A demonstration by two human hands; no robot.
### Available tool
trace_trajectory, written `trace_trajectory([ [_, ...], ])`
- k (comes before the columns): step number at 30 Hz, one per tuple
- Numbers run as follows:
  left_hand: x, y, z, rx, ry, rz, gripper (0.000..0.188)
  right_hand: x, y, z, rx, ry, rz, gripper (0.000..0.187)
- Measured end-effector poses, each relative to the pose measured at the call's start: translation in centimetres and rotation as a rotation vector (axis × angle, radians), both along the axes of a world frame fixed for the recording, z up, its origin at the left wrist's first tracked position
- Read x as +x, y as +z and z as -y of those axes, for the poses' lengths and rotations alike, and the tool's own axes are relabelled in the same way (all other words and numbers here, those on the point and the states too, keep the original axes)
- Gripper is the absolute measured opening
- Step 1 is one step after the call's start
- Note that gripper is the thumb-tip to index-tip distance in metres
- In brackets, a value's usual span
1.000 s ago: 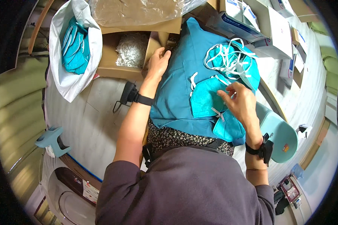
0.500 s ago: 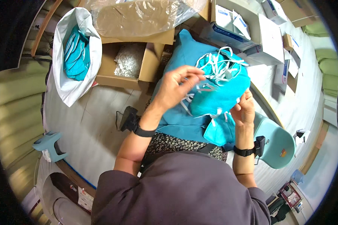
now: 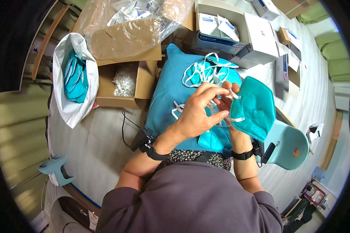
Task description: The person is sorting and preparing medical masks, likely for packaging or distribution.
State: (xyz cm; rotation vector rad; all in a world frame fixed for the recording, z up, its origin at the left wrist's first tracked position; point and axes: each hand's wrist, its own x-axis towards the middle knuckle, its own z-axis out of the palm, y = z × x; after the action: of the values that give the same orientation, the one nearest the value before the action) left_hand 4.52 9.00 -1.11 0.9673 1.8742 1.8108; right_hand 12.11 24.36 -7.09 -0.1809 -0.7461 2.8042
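Observation:
A teal face mask (image 3: 256, 110) with white ear loops is raised at the right, its outer face turned toward me. My right hand (image 3: 230, 101), partly hidden behind my left, is closed on the mask's loop side. My left hand (image 3: 200, 110) has its fingers curled at the white ear loop, thumb below and fingertips above. Beneath them, on a blue cushion (image 3: 161, 87) across my lap, lie a pile of teal masks (image 3: 210, 72) with tangled white loops and another teal mask (image 3: 214, 139) near the front edge.
At the left stand a white sack (image 3: 59, 95) of teal masks and a cardboard box (image 3: 147, 79) holding a clear plastic bundle. Behind them is a plastic-lined carton (image 3: 124, 37). White boxes (image 3: 221, 43) with packets sit at the back right. A pale green stool (image 3: 289, 145) is beside my right arm.
A single mask has come up to the right, clear of the pile. My left hand has moved right and down to its ear loop, close to my right hand. The view has shifted slightly.

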Motion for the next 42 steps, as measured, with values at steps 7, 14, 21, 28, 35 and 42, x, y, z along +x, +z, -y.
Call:
trace_trajectory([
  [7, -0.1, 0.4, -0.9, -0.070, -0.014, 0.035, 0.035, 1.0, 2.9, 1.5, 0.404, -0.241, 0.100, 0.034],
  [14, -0.3, -0.8, -0.8, -0.009, -0.111, 0.143, 0.018, 0.4, 1.8, 0.3, 0.322, -0.148, 0.032, 0.033],
  [21, 0.5, -2.2, -0.4, 0.022, -0.306, 0.703, 0.022, -0.3, 0.0, 0.6, 0.246, -0.189, 0.128, 0.019],
  [28, -0.9, 1.3, 2.3, -0.188, -0.521, 0.312, 0.015, -0.3, -0.8, -3.5, -0.642, 0.216, -0.342, 0.022],
  [35, -1.5, 6.2, 2.7, 0.552, -0.456, 0.297, 0.034, 1.5, 5.5, -2.7, -0.317, 0.053, -0.146, 0.028],
  [42, -1.6, 6.8, 2.4, -0.057, -0.271, 0.783, 0.035, 0.8, 0.9, -6.2, 0.379, 0.036, 0.045, 0.025],
])
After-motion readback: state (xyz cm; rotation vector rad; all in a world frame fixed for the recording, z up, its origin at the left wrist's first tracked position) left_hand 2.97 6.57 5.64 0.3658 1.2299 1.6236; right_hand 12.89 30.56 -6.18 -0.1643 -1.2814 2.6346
